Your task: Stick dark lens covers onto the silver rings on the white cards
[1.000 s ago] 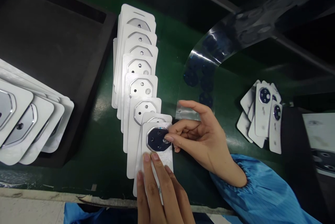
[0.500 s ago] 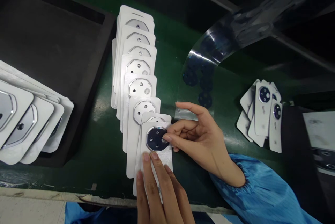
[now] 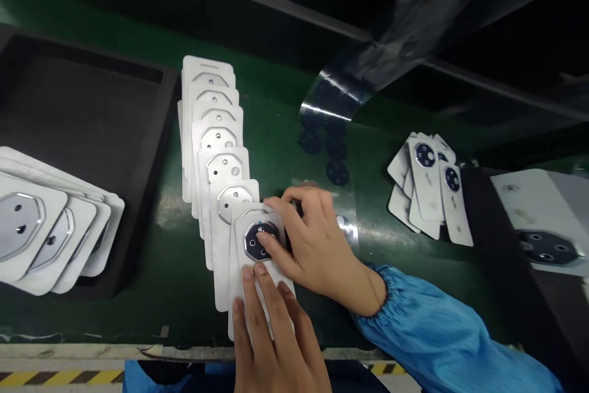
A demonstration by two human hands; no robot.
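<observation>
At far left, a dark foam tray [image 3: 92, 117] on the green counter [image 3: 151, 282], with a fan of white cards [image 3: 50, 233] overhanging its near corner. Next over, a long overlapped row of white cards [image 3: 214, 141] bearing silver octagonal plates, running away from the near edge; bare green strip between tray and row. At the row's near end, the front card [image 3: 257, 270] with a dark octagonal lens piece [image 3: 258, 241] seated on its plate. Left hand [image 3: 271, 338] flat on that card's lower half, fingers straight, fingertips just below the lens piece; grip open, pinning rather than clasping. Right hand [image 3: 313, 246] arched over from the right, fingertips pressing the lens piece's top and right edge, fingers bent but enclosing nothing. Behind the right hand, a glossy film strip [image 3: 335, 135] with dark octagons, curling up toward the back. Open green counter beyond the blue sleeve [image 3: 432, 331]. Farther right, a small fan of finished cards [image 3: 427, 184], then a dark block with one larger white sheet [image 3: 538, 221] at the frame edge.
</observation>
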